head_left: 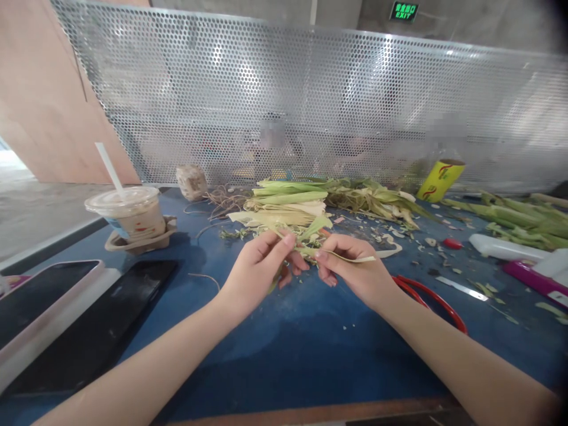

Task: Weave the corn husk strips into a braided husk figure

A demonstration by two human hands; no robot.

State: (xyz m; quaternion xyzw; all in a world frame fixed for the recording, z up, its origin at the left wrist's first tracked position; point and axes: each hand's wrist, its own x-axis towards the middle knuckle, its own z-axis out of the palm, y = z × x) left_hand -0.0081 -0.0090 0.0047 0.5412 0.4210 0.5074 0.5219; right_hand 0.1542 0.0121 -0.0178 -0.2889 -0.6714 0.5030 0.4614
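My left hand [261, 260] and my right hand [355, 263] are close together over the table, thumbs pinched against the fingers. Between them they hold a pale green corn husk strip [306, 251], and one thin end sticks out past my right thumb. Just beyond the hands lies a stack of green and cream corn husks [288, 201], with small green scraps around it. Red loop handles [437, 299], perhaps of scissors, rest beside my right wrist; their front part is hidden behind my right hand and forearm.
At left stand a lidded cup [131, 216] with a straw and two dark-screened devices, one a tablet [106, 319]. Brown twine [226, 201] lies behind. Rightward are more husks [373, 201], a thin metal strip [461, 288], a yellow-labelled bottle [441, 179] and a perforated metal screen [310, 89].
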